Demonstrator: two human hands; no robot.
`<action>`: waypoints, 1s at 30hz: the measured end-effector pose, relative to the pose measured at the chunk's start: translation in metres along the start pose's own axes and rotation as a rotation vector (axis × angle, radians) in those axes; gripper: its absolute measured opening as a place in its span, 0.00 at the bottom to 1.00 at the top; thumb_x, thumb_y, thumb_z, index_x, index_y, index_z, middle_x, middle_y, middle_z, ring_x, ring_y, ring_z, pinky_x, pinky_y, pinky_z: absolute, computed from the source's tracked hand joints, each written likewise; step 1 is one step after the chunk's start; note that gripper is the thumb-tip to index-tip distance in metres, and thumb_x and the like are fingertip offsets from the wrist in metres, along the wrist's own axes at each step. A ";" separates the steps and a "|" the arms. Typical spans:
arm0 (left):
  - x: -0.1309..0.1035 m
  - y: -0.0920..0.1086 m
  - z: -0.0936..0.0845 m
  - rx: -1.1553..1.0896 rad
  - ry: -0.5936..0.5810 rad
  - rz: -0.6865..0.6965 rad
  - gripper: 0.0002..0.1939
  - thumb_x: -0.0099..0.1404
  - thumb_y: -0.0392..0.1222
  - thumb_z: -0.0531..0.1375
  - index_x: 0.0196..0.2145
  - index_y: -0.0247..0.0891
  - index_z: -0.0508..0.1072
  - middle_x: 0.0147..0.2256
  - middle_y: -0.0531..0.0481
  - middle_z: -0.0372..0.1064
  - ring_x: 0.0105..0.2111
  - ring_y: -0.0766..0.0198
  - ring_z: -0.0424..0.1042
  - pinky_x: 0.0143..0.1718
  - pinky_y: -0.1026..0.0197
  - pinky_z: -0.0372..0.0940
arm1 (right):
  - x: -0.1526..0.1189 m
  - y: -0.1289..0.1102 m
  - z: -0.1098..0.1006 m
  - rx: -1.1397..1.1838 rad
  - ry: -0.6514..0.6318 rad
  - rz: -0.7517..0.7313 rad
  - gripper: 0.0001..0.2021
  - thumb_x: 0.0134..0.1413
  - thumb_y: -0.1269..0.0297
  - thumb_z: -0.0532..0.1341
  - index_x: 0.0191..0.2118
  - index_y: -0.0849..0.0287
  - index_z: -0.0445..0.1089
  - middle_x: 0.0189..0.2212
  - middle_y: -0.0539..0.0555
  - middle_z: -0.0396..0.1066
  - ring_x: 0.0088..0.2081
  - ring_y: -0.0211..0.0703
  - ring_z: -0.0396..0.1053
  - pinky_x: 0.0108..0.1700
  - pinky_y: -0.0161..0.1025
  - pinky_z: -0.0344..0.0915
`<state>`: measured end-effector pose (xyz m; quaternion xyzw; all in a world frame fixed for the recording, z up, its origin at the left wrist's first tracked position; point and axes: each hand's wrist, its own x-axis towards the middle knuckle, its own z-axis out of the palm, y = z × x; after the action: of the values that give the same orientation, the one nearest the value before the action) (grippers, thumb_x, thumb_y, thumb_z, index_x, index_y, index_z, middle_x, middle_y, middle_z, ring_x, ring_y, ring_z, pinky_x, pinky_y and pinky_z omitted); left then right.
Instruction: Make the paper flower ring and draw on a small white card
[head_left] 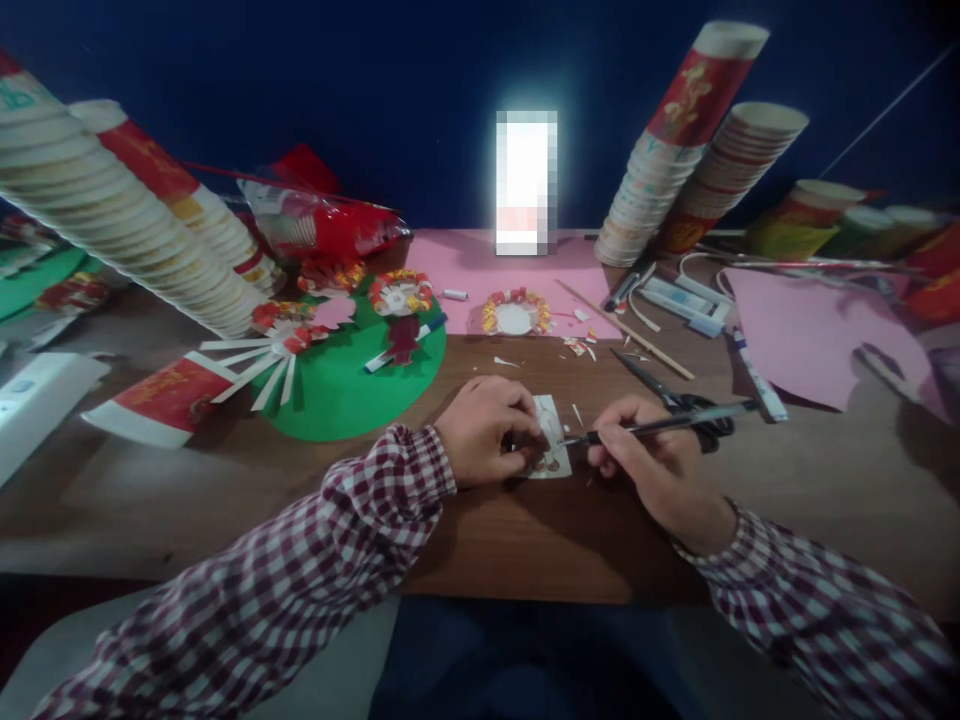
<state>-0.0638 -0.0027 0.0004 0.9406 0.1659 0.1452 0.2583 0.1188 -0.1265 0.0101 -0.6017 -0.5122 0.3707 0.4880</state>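
Note:
A small white paper piece [553, 462] with brown marks lies on the wooden table. My left hand [495, 432] rests on its left side with curled fingers, pressing the paper down. My right hand [660, 462] grips a slim dark pen-like tool [667, 419], whose thin tip meets the right part of the paper. Black-handled scissors [705, 425] lie just behind my right hand, partly hidden by it. Small paper scraps [576, 414] are scattered around the paper.
Tall stacks of paper cups stand at the left [135, 200] and right [675, 150]. A green disc [330, 400] with paper flowers, pink sheets [795, 330], markers and a wooden stick [626, 328] lie behind the hands. A lit, pixelated screen [526, 180] stands at the back.

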 end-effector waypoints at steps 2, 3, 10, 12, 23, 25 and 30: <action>0.000 0.000 0.000 -0.001 -0.009 0.002 0.08 0.55 0.42 0.62 0.34 0.45 0.77 0.38 0.51 0.69 0.41 0.62 0.66 0.47 0.57 0.56 | -0.001 0.002 0.001 0.041 0.077 -0.058 0.07 0.61 0.59 0.55 0.36 0.57 0.63 0.22 0.47 0.69 0.20 0.32 0.64 0.22 0.30 0.63; 0.000 0.000 0.000 -0.002 -0.014 0.005 0.08 0.55 0.42 0.62 0.34 0.45 0.77 0.38 0.51 0.69 0.41 0.62 0.66 0.47 0.57 0.56 | -0.002 0.002 0.002 0.035 0.097 -0.089 0.07 0.62 0.60 0.54 0.38 0.57 0.63 0.22 0.47 0.69 0.20 0.33 0.65 0.22 0.31 0.63; 0.001 0.002 -0.002 0.013 -0.017 -0.001 0.07 0.55 0.42 0.61 0.33 0.45 0.77 0.38 0.51 0.70 0.40 0.61 0.66 0.45 0.57 0.56 | -0.001 -0.005 0.004 -0.439 0.004 -0.357 0.11 0.61 0.67 0.54 0.46 0.55 0.69 0.39 0.54 0.74 0.42 0.42 0.71 0.46 0.40 0.67; 0.001 0.003 -0.002 0.032 -0.015 0.003 0.08 0.55 0.42 0.61 0.34 0.44 0.77 0.38 0.51 0.70 0.39 0.61 0.66 0.45 0.57 0.56 | 0.003 -0.003 0.004 -0.511 -0.041 -0.427 0.11 0.60 0.68 0.55 0.45 0.54 0.71 0.40 0.54 0.74 0.46 0.44 0.69 0.49 0.42 0.66; -0.002 0.006 0.000 0.064 0.028 0.001 0.05 0.54 0.40 0.61 0.32 0.41 0.75 0.38 0.51 0.70 0.40 0.62 0.66 0.45 0.58 0.56 | 0.010 0.005 0.006 -0.582 -0.111 -0.413 0.09 0.57 0.68 0.58 0.40 0.52 0.75 0.39 0.55 0.72 0.47 0.47 0.67 0.47 0.42 0.67; -0.002 0.006 0.001 0.059 0.041 0.014 0.04 0.55 0.40 0.61 0.30 0.40 0.75 0.37 0.50 0.70 0.39 0.63 0.66 0.45 0.58 0.56 | 0.010 0.004 0.006 -0.603 -0.107 -0.415 0.09 0.56 0.68 0.58 0.39 0.53 0.76 0.39 0.55 0.72 0.46 0.47 0.67 0.47 0.43 0.67; -0.003 0.005 0.001 0.044 0.032 0.051 0.06 0.58 0.41 0.59 0.31 0.40 0.75 0.38 0.49 0.70 0.40 0.63 0.66 0.45 0.58 0.58 | 0.009 0.003 0.007 -0.632 -0.083 -0.419 0.12 0.56 0.71 0.56 0.39 0.51 0.76 0.38 0.54 0.73 0.46 0.47 0.68 0.47 0.43 0.67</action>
<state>-0.0650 -0.0079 0.0020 0.9475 0.1490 0.1631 0.2310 0.1148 -0.1158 0.0061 -0.5894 -0.7324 0.1108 0.3223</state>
